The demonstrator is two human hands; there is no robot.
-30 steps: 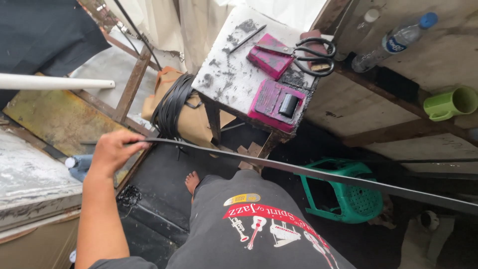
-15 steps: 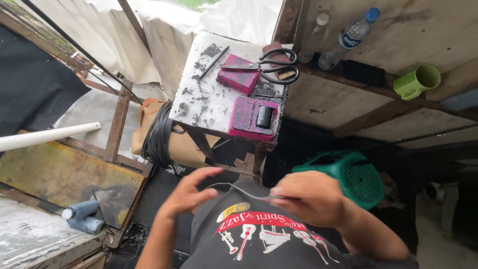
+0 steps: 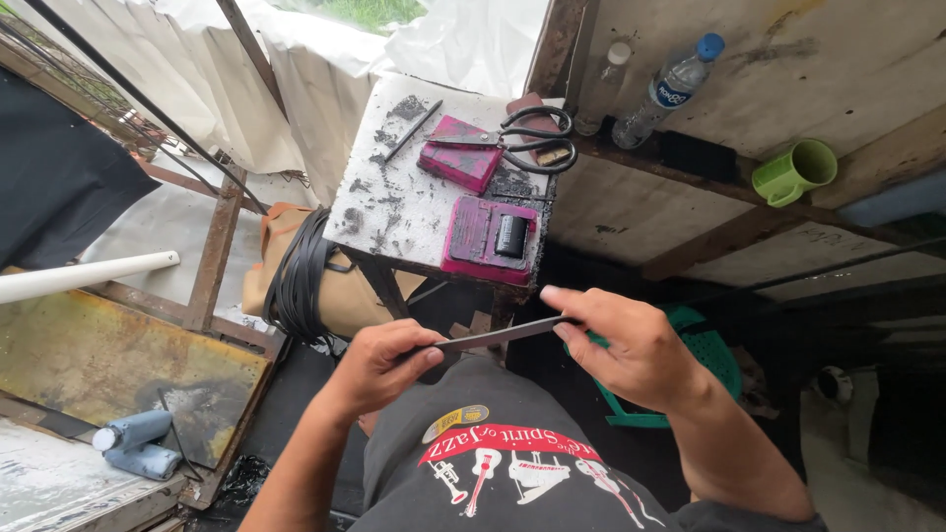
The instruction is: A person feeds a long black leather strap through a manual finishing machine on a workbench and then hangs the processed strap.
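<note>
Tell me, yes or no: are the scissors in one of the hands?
No; the scissors lie on the small table, while both hands pinch a thin dark strip.

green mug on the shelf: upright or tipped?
Tipped. The green mug lies on its side on the wooden shelf, mouth facing left toward the bottle, handle at right.

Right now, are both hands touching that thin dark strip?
Touching. The head view shows the left hand and right hand each pinching an end of the strip.
</note>
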